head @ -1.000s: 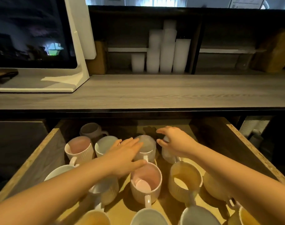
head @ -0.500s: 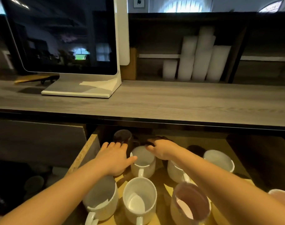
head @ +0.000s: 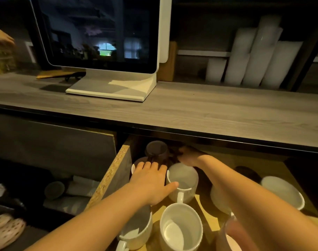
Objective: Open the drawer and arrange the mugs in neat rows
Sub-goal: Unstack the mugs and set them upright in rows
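**Mugs at the back of the drawer: hard, breakable, best taken by the body or handle**

The drawer point(head: 116, 171) is already pulled out under the table point(head: 191, 109), and the mugs sit inside it on a bare board floor. Your left hand point(head: 151, 182) lies flat, fingers spread, over a mug at the drawer's left side, its thumb against the rim of the white mug point(head: 183, 180) beside it. That grip looks released, resting rather than clasping. Your right hand point(head: 189, 156) reaches deep into the back, just beside the dark mug point(head: 157, 150); its fingers are in shadow and you cannot tell whether they hold anything.

Treat these as glazed ceramic: stiff, moderately heavy, slick on the outside and prone to chipping where rims knock together. A judgement, not a certainty. Take each one around the body with thumb and fingers opposed, or hook the handle, as on the front white mug point(head: 181, 227) whose handle points toward you. Lift rather than drag, since they stand close together.

The drawer floor is smooth and level, so mugs should slide if nudged. Overhead room is tight at the back, where the table edge overhangs; the right half of the drawer has more open floor near the wide white mug point(head: 283, 192). On the table above stands a monitor point(head: 100, 33), well clear of your work.
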The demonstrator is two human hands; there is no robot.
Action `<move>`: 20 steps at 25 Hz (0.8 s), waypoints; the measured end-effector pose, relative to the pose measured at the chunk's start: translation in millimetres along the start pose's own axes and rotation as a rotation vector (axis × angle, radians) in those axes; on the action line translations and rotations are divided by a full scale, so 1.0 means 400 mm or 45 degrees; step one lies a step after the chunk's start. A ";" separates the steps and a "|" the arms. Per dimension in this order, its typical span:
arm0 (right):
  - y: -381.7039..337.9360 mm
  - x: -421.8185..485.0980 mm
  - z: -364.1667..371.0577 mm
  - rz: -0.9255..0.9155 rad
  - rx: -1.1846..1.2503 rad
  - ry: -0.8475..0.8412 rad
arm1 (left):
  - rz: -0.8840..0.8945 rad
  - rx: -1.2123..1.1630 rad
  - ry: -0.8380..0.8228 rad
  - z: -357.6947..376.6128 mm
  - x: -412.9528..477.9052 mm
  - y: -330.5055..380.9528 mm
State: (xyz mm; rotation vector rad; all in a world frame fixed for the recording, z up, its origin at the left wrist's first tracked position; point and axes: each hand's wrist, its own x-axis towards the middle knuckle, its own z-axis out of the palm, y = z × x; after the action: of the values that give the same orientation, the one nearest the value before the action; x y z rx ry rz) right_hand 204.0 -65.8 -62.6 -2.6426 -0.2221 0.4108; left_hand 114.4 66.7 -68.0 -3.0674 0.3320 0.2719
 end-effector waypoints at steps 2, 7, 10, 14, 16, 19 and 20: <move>0.002 0.008 0.002 -0.009 0.006 0.012 | -0.010 0.007 -0.001 0.003 0.002 -0.001; 0.017 0.005 -0.014 -0.029 0.281 0.076 | -0.022 0.015 -0.008 0.002 0.001 0.001; 0.050 -0.010 -0.029 0.047 0.341 0.128 | -0.022 0.000 -0.016 -0.004 -0.002 -0.001; 0.097 -0.047 -0.046 0.159 0.596 0.289 | -0.029 -0.006 -0.030 -0.015 -0.008 0.009; 0.120 -0.087 -0.059 0.230 0.692 0.327 | -0.048 -0.002 -0.047 -0.022 -0.007 0.014; 0.158 -0.167 -0.070 0.203 0.698 0.415 | -0.075 -0.005 -0.073 -0.031 -0.004 0.020; 0.166 -0.194 -0.070 0.144 0.693 0.443 | -0.080 -0.011 -0.074 -0.033 -0.002 0.023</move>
State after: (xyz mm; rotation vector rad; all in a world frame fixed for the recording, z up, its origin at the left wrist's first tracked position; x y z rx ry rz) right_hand 145.8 -153.3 -50.1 -2.1432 0.1361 0.0280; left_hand 113.9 57.1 -55.3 -3.0644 0.2325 0.3601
